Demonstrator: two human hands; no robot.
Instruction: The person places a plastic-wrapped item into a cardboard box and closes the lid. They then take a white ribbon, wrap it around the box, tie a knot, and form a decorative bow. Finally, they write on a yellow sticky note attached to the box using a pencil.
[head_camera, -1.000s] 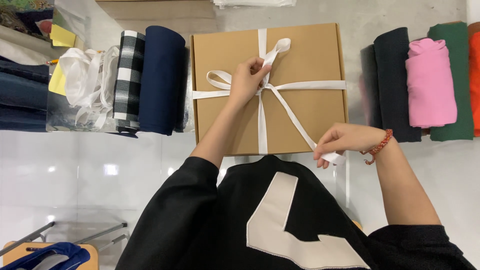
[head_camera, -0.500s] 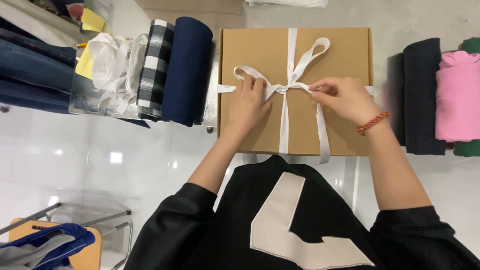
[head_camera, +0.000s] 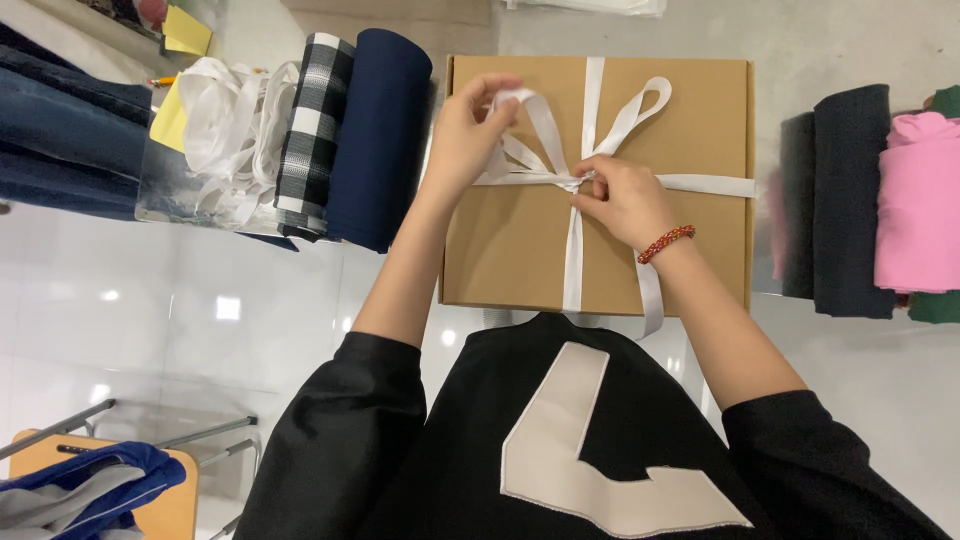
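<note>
A: What have the hands got hold of?

B: The left hand (head_camera: 465, 140) is pinched shut on a loop of the white ribbon (head_camera: 573, 250), lifted over the upper left of the cardboard box (head_camera: 500, 240). The right hand (head_camera: 620, 200) is closed on the ribbon's knot, where the crossing bands meet near the middle of the lid. A red beaded bracelet (head_camera: 665, 242) sits on that wrist.

A: And where does the box lie?

B: Flat on the pale glossy surface (head_camera: 200, 300), right in front of the person, its near edge touching the black top they wear. A second loop stands free toward the upper right of the lid.

A: What's beside it?

B: On the left, a navy fabric roll (head_camera: 375, 130) just beside the box, then a black-and-white checked roll (head_camera: 312, 130) and a tangle of white ribbon (head_camera: 225, 125). On the right, dark folded cloth (head_camera: 850, 200) and a pink fold (head_camera: 915, 200). The green piece behind is probably cloth too; it is cut off at the edge.
</note>
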